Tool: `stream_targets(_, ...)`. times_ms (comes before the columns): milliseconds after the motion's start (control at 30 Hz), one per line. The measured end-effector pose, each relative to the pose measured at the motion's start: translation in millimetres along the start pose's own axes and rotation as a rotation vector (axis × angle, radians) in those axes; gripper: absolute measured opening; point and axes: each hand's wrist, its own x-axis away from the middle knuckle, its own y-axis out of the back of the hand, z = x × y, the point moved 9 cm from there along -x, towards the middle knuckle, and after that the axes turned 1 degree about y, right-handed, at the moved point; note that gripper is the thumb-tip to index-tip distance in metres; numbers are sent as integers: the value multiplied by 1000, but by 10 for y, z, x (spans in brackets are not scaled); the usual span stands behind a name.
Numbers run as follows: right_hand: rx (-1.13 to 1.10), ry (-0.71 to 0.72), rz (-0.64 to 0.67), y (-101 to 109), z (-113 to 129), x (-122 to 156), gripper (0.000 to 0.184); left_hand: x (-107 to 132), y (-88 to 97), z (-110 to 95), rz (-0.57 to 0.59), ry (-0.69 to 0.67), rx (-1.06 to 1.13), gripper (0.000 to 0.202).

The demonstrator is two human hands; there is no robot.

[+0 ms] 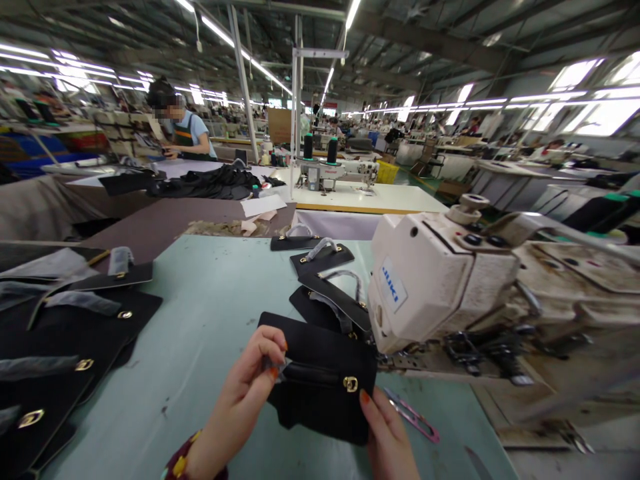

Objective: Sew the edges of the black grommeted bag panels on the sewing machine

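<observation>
A black leather bag panel (320, 373) with a gold ring fitting (351, 384) is held above the pale green table (200, 320), just left of the sewing machine head (425, 287). My left hand (245, 393) pinches the panel's left side near a wrapped handle end. My right hand (385, 433) grips its lower right edge, thumb close to the gold ring. Behind the panel lie more black pieces with wrapped handles (330, 293), chained toward the machine.
A stack of black panels with gold fittings (65, 347) covers the table's left. Pink thread snips (413, 417) lie right of my right hand. Another sewing machine (335, 170) stands on the far table. A person in a blue shirt (187, 133) works at the back left.
</observation>
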Motion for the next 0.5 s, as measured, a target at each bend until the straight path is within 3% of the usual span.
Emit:
stream_targets(200,54,-24,63,97,-103,-82,47,-6,11,57,-9,18,37,21)
stream_targets(500,89,40,-16,50,-35,-1,44,6,28,123,-14,35,71,22)
